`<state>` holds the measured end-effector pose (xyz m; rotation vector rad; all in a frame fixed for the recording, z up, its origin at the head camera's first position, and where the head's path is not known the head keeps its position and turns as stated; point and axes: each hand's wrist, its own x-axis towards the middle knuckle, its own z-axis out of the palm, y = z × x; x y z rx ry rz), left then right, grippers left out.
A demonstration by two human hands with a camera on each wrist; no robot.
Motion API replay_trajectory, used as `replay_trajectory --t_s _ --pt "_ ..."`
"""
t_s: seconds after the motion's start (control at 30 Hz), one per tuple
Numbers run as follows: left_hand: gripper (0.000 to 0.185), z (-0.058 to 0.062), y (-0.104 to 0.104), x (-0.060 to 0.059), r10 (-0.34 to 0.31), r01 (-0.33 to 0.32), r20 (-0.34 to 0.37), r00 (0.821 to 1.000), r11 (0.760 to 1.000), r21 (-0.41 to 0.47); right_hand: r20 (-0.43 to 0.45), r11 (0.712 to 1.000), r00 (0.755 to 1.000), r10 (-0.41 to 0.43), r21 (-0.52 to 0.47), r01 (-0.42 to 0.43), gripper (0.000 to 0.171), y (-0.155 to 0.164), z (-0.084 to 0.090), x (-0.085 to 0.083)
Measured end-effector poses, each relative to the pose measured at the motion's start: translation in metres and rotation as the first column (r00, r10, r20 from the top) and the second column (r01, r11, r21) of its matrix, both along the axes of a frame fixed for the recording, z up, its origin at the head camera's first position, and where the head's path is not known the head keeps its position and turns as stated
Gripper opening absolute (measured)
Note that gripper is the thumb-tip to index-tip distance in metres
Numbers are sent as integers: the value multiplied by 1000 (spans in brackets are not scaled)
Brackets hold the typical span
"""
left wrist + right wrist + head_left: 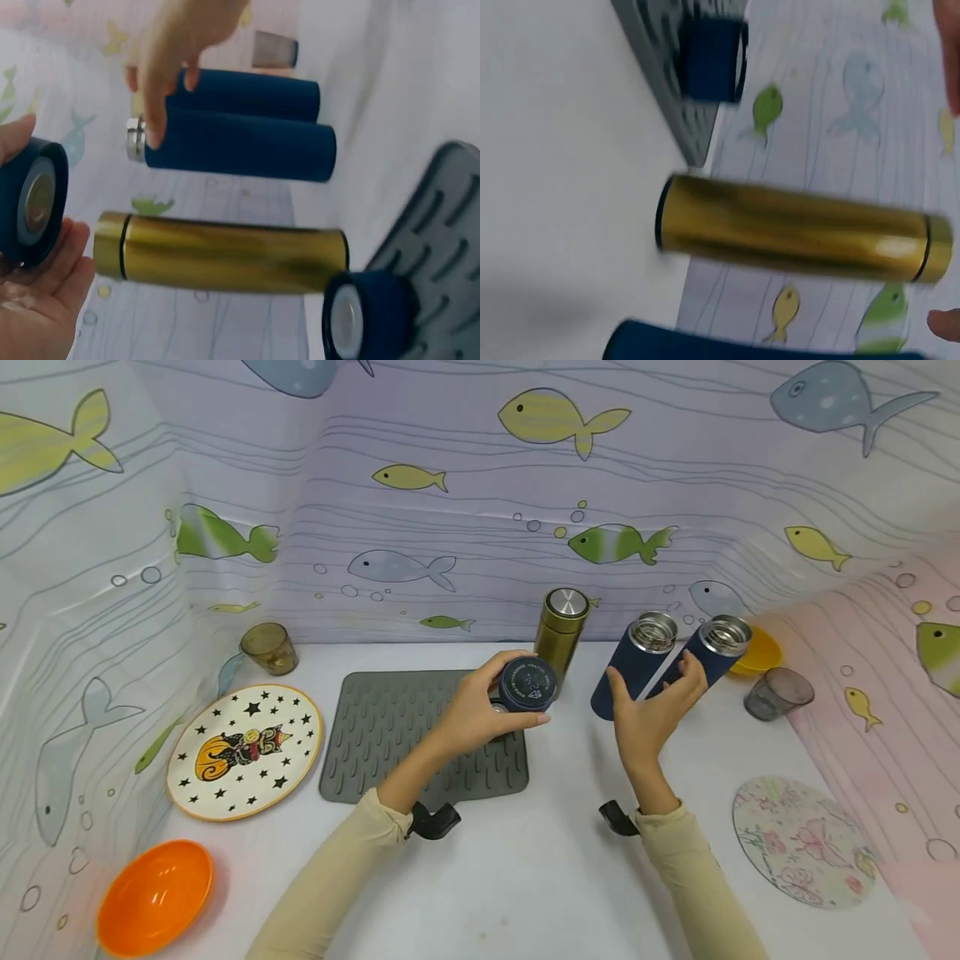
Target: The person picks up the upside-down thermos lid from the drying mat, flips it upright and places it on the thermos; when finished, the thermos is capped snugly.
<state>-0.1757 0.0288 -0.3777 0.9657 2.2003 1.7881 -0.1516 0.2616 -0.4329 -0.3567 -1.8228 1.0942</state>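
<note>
Holding a navy flask lid (528, 683) in the left hand (472, 706), near the right edge of the grey drying mat (397, 718); with the right hand (651, 720) spread wide at two uncapped navy flasks (632, 662), contact unclear; with a gold flask (557, 645) upright beyond, between both.

Blue lid (37, 202) in left fingers (67, 259)

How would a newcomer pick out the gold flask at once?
In the head view, find the grey mat on the white table. Between it and the two blue flasks to its right stands the gold flask. Its colour and closed, silver-topped cap set it apart: both blue flasks are open.
</note>
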Motion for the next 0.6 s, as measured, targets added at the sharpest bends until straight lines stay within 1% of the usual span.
replay_trajectory --t_s 0.07,0.17,0.23,0.33,0.47,0.6 --pt "76 2 8 -2 -2 2 -1 1000 1000 22 50 998 999 -6 -64 9 90 11 -1 -10" --pt "75 4 18 -4 -2 3 -20 1000 999 45 110 991 992 60 -129 -45 96 20 -4 -25" --pt "74 5 24 -6 -4 5 -31 1000 999 53 139 983 985 104 -165 -81 95 23 -7 -32" --pt "73 5 31 -7 -5 7 -33 999 998 57 137 978 983 123 -186 -97 87 24 -10 -37" --pt "74 7 35 -9 13 -12 -21 1000 997 80 129 978 984 120 -188 -95 79 19 -10 -34" --pt "74 9 37 -12 24 -23 -5 1000 991 134 136 974 977 164 -179 -138 77 4 -6 -21"
